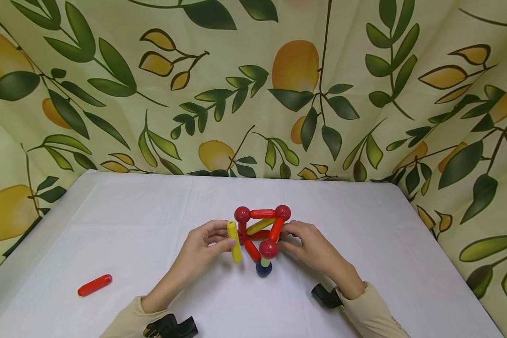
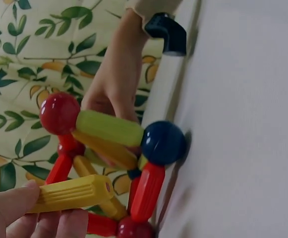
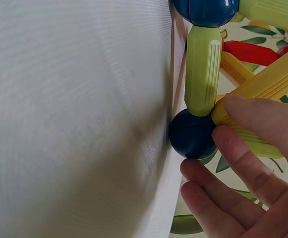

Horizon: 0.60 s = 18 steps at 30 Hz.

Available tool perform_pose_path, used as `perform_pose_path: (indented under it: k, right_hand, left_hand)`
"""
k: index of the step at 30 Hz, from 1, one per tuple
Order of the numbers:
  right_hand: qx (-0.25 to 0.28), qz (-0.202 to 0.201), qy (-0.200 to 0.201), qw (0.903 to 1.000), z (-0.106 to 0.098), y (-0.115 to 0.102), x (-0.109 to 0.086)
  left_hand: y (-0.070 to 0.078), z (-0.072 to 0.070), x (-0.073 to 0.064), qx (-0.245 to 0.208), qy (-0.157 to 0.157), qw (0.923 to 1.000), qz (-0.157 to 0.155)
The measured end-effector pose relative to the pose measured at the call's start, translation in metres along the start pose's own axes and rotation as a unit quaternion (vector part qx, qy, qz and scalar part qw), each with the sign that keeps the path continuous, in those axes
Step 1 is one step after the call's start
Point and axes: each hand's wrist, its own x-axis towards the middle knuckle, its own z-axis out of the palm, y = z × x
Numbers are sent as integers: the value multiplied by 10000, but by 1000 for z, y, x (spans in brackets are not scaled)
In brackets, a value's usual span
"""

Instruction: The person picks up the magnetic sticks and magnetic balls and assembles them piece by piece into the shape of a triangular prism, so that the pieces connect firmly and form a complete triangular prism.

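A frame of magnetic sticks and balls stands on the table, with a red ball (image 1: 268, 249) at an upper corner and a dark blue ball (image 1: 264, 268) at the bottom. At its left side, my left hand (image 1: 204, 240) pinches a loose yellow magnetic stick (image 2: 77, 193) between thumb and fingers, apart from the frame. On the other side my right hand (image 1: 310, 243) pinches a slanting yellow stick (image 3: 270, 77) of the frame, close beside another blue ball (image 3: 191, 135). A lime-green stick (image 3: 203, 74) joins that ball to a further blue one.
A loose red stick (image 1: 95, 285) lies on the white-covered table (image 1: 122, 211) at the left. Behind the table hangs a curtain (image 1: 236, 112) printed with leaves and fruit. Each wrist carries a black camera mount (image 1: 326, 296).
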Motion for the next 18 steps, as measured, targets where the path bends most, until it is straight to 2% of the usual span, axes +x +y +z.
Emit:
perform_pose_path:
  k: [7, 12, 18]
  right_hand:
    - [-21, -20, 10, 10000, 0, 0, 0]
    - [-32, -10, 37, 10000, 1, 0, 0]
    - [-14, 8, 73, 10000, 2, 1, 0]
  left_hand:
    - [-5, 14, 2, -391, 21, 9992, -16]
    - [-7, 27, 2, -733, 180, 9970, -143]
    - [-8, 37, 4, -894, 435, 9946, -295]
